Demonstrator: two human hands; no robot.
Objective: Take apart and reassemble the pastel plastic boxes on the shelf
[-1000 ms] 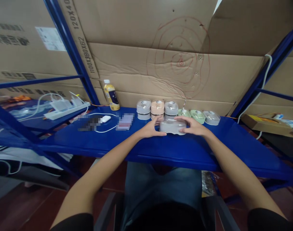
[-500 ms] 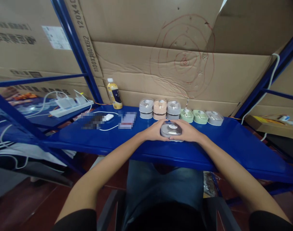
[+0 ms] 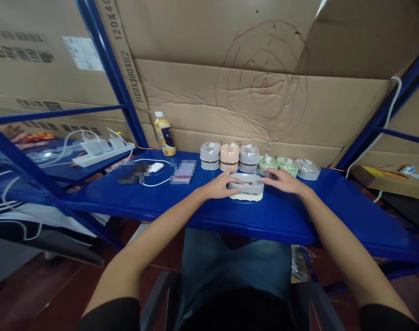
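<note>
Left hand: curved around the left end of the gray container, thumb in front and fingers behind; here's the left hand (image 3: 218, 186), holding that end.
Right hand: at the other end, the right hand (image 3: 285, 182) has its fingers spread wide, fingertips at the rim; how firmly they press looks too blurred to tell.
Gray container: between the hands, near the front of the blue tabletop (image 3: 209, 214), there's the gray container (image 3: 246, 185) with a pale wavy base (image 3: 246, 196) beneath.
Back row: lined up behind, left to right, a gray stack (image 3: 210, 156), a peach stack (image 3: 229, 157), a darker gray stack (image 3: 249, 158), two green boxes (image 3: 287, 167) and a low gray box (image 3: 308, 170).
Bottle: standing left of the row, a yellow bottle (image 3: 165, 136) with a white cap.
Cable: over on the left, a white cable (image 3: 154, 185) lies near a small white case (image 3: 157, 167).
Cardboard: rising behind it all, cardboard (image 3: 182, 87) carrying hand-drawn red rings (image 3: 266, 87).
</note>
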